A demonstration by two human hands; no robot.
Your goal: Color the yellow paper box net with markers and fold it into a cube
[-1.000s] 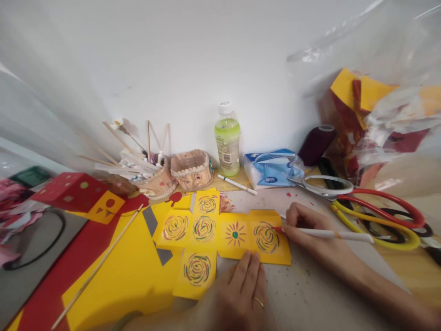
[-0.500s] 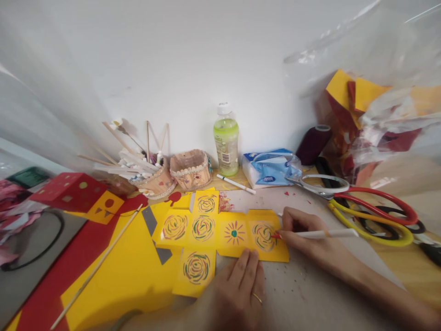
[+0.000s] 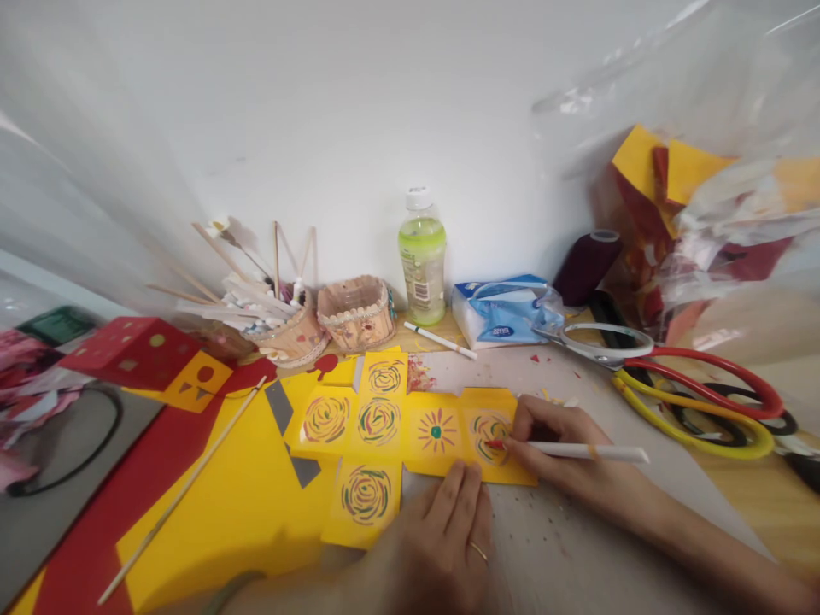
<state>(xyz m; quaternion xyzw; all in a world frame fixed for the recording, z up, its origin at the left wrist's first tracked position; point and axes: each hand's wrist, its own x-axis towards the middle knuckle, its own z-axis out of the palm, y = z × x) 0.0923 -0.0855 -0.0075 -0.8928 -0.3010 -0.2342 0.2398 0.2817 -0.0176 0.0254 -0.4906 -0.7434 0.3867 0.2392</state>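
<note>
A yellow paper cutout [image 3: 412,461], shaped like an unfolded box, lies flat with swirl drawings on several squares and a green-centred sunburst on one. My left hand [image 3: 445,521], ring on one finger, rests with fingers stretched over the cutout's lower edge, below the sunburst. Pinched in my right hand [image 3: 557,440] is a white marker [image 3: 593,451] with a red tip, which is at the swirl on the rightmost square. That square is partly covered by my right fingers.
Behind stand a green-labelled bottle [image 3: 422,265], a tissue pack [image 3: 503,312], two small baskets [image 3: 356,318] and another marker [image 3: 442,340]. Scissors [image 3: 705,384] lie at right. Left are yellow sheets [image 3: 224,504], a thin stick [image 3: 183,491] and a red spotted box [image 3: 128,354].
My right hand and the marker have shifted left, bringing the red tip from the swirl's right edge toward its middle. My left hand stays in place.
</note>
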